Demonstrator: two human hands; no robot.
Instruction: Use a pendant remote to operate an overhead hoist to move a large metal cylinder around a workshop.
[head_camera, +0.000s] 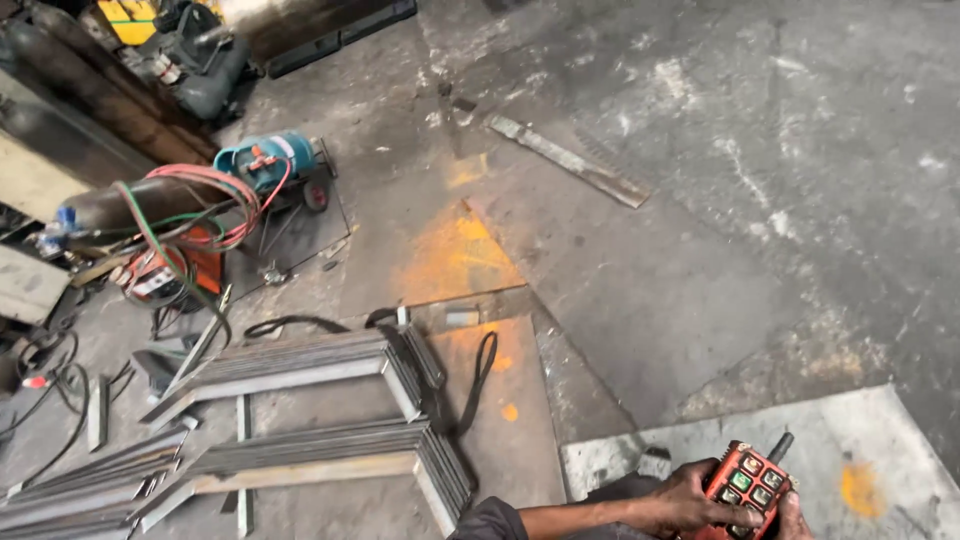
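Observation:
A red remote control box with several green and white buttons and a short black antenna sits at the bottom right of the head view. My left hand grips its left side, thumb resting on the button face. My right hand supports it from below at the frame's edge, with only its fingers showing. A dark sleeve covers my left forearm.
Stacks of L-shaped steel angle pieces lie on the floor at left, with a black sling looped beside them. A blue gas cylinder, red and green hoses and a long flat steel bar lie farther off. Steel plates cover the floor.

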